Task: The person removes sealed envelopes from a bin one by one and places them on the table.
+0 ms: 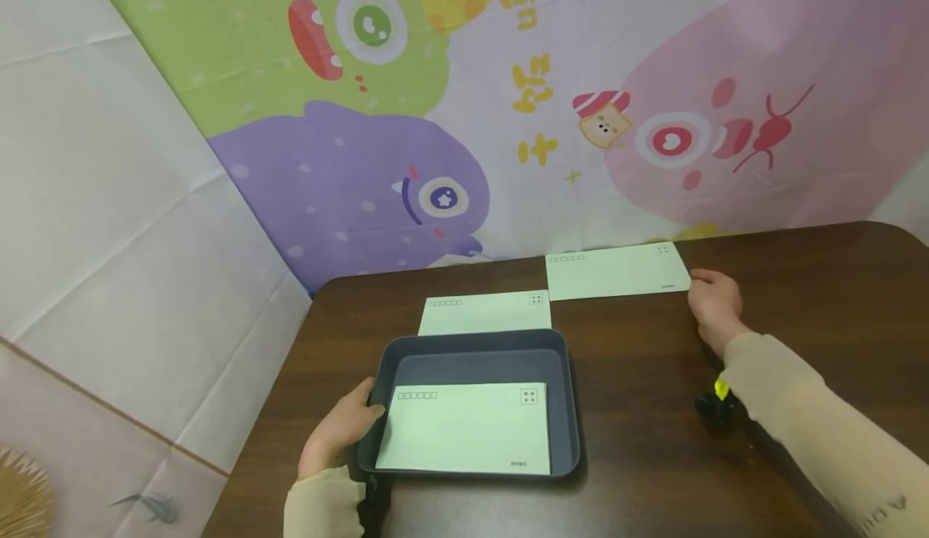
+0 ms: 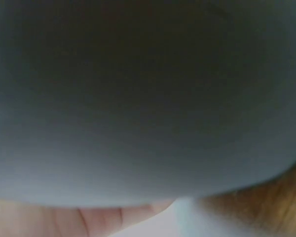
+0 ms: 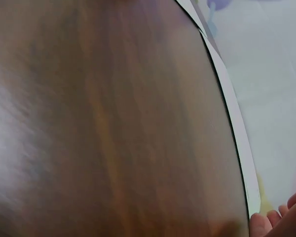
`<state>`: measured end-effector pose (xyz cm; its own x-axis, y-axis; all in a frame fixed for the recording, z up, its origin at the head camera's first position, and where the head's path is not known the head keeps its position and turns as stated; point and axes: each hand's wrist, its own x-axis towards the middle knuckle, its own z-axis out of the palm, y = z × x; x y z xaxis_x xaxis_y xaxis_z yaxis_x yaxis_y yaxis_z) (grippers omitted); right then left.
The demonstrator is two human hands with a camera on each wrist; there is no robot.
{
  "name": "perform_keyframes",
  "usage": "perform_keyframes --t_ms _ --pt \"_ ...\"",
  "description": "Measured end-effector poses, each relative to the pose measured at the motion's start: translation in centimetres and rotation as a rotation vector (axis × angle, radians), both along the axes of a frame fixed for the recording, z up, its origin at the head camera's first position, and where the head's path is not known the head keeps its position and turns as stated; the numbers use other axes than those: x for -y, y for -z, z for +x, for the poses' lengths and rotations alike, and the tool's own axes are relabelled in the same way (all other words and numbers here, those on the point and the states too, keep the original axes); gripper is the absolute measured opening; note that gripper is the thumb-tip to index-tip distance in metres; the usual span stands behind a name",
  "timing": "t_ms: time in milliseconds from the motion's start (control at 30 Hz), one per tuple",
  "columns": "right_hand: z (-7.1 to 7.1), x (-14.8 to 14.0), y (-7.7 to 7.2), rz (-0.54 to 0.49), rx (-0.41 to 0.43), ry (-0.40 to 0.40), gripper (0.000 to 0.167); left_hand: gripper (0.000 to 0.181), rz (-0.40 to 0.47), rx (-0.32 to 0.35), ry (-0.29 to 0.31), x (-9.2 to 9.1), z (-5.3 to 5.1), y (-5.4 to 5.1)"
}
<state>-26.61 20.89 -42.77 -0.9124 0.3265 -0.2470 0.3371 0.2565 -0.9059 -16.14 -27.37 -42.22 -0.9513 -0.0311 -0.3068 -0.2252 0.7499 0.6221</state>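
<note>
A left hand (image 1: 341, 427) grips a dark grey tray (image 1: 464, 364) by its left side, thumb over the rim, as a right hand (image 1: 717, 304) pinches the right-hand edge of a far envelope (image 1: 617, 272) beyond the tray and to its right. Both hands are closed on what they hold, the right one's fingers curled in at the paper's edge.

Inside the tray, toward its near side, lies a pale green inner envelope (image 1: 464, 433), printed with a row of small boxes at upper left, a dotted square at upper right and a line of tiny type at lower right. Just past the tray's far rim, a middle envelope (image 1: 485, 314) carries similar boxes and square, its near edge hidden by the tray; its right end meets the left end of the far envelope.

The tray is over a dark brown wooden bench (image 1: 653, 441); whether it touches the wood is unclear, and its dark surface fills most of the left wrist view. To the tray's right, a black object with a yellow piece (image 1: 714, 405) shows below the right sleeve (image 1: 776, 381), which is cream. Behind the tray and bench hangs a cartoon-printed cloth (image 1: 559, 199) with green, purple and pink creatures.
</note>
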Motion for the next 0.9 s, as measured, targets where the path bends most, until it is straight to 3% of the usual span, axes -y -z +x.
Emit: perform_keyframes --t_ms 200,433,533,767,900 --pt "0.7 1.3 0.5 0.039 -0.062 0.009 0.048 0.034 -0.012 0.0 0.005 0.1 -0.1 0.1" --pt "1.4 2.3 0.6 0.183 -0.233 -0.01 0.035 0.036 0.002 -0.005 0.012 0.1 -0.1 0.2" --pt "1.9 3.0 0.5 0.246 -0.304 -0.086 0.031 0.037 0.007 -0.002 0.01 0.0 -0.1 0.2" --pt "3.8 6.0 0.0 0.333 -0.459 -0.374 0.021 0.033 0.017 -0.008 0.006 0.0 -0.1 0.2" --pt "4.7 7.8 -0.7 0.397 -0.519 -0.479 0.016 0.034 -0.001 -0.013 0.012 -0.1 -0.2 0.0"
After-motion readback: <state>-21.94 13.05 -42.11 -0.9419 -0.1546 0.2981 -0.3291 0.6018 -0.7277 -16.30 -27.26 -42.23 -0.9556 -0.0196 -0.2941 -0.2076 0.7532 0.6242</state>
